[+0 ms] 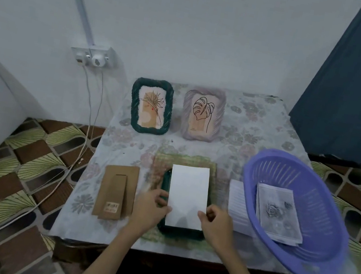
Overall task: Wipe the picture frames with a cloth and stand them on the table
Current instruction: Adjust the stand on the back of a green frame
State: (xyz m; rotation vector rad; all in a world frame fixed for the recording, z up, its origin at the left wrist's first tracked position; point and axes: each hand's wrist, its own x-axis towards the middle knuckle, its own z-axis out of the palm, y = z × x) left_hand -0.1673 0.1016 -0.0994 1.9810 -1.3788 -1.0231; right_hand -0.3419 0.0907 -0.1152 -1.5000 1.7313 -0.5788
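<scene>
A dark green picture frame lies flat at the table's front middle, on a green-patterned cloth. A white sheet covers most of it. My left hand pinches the sheet's left edge and my right hand pinches its right edge near the lower corners. At the back of the table, a dark green frame with a plant drawing and a lilac frame with a leaf drawing stand upright side by side.
A brown cardboard frame back with its stand lies at the front left. A purple plastic basket with printed sheets sits on the right, over a white paper stack. Cables hang from a wall socket at left.
</scene>
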